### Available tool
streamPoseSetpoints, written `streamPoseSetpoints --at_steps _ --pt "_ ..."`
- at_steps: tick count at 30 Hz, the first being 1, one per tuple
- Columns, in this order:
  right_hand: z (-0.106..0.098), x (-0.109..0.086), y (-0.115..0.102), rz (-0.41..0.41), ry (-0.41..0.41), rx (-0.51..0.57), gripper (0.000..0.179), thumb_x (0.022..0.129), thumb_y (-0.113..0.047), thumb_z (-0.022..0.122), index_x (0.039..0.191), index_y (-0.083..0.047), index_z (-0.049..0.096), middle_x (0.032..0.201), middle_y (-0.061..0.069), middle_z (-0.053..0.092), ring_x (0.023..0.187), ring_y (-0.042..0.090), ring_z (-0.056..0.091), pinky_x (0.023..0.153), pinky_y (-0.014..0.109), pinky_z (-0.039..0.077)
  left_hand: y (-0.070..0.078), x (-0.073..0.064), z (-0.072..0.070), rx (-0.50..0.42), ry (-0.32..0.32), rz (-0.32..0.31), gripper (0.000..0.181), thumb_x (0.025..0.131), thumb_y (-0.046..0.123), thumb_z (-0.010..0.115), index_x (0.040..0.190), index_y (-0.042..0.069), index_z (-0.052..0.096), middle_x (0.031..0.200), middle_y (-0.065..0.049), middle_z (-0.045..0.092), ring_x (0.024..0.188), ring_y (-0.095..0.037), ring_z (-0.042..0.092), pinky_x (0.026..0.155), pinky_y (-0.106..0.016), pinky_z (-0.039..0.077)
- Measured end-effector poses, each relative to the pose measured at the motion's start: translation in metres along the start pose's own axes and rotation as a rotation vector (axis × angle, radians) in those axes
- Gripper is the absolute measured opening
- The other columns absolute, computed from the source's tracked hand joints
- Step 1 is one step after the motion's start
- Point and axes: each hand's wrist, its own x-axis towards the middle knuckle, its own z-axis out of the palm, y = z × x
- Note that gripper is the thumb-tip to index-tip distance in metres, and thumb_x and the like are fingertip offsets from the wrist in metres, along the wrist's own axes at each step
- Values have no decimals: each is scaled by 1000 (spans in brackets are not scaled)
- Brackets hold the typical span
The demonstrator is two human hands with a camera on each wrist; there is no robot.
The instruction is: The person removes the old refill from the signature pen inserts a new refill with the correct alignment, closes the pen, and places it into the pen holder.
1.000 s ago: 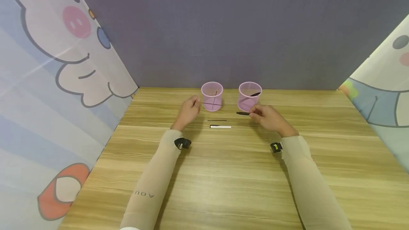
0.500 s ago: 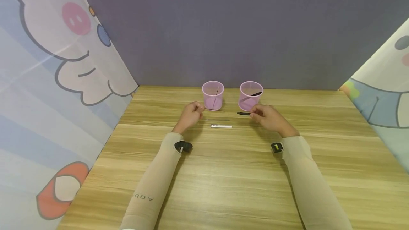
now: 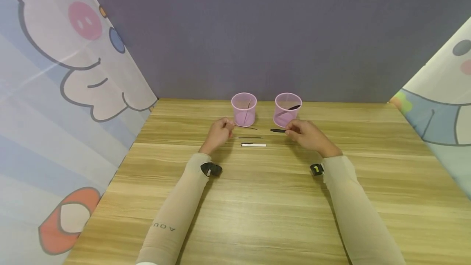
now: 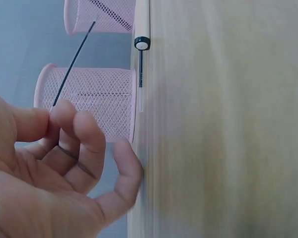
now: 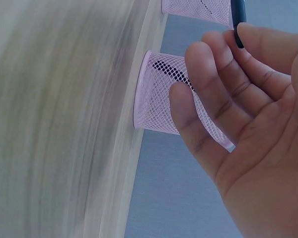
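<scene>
- I find the left hand (image 3: 218,133) pinching a rod (image 3: 246,127), remaining fingers loosely bent.
- Right hand (image 3: 308,135) pinches a black pen (image 3: 277,130), likewise.
- White pen (image 3: 254,145) lies on table (image 3: 257,203).

The person wore beige sleeves (image 3: 179,201), dark lettering (image 3: 164,227) on the left, and black wrist devices (image 3: 211,169), the right one marked yellow.

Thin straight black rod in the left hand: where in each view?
Head: thin straight black rod, near centre, running right from the left hand.
Left wrist: rod, upper left, slanting up and right.
Right wrist: not in it.
Shared landmark: pink round mesh cup with thick black stick inside; right cup in head, top edge in left wrist, nearer cup in right wrist.
</scene>
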Motion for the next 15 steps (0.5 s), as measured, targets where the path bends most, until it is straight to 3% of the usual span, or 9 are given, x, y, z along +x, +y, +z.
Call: streamPoseSetpoints --at_steps 9,15 --pt "1 0 -2 4 0 0 8 101 -11 63 100 -4 66 86 13 67 75 17 56 67 28 48 4 -1 -3 -50 -39 -30 32 109 20 47 97 -6 61 65 -2 54 53 -12 47 50 -24 39" --pt "2 1 -1 -10 5 -3 8 101 -10 63 100 -4 66 87 14 67 76 16 56 68 27 47 8 -2 -2 -54 -42 0 29 108 16 49 98 -6 64 69 -14 62 59 -14 52 53 -24 38"
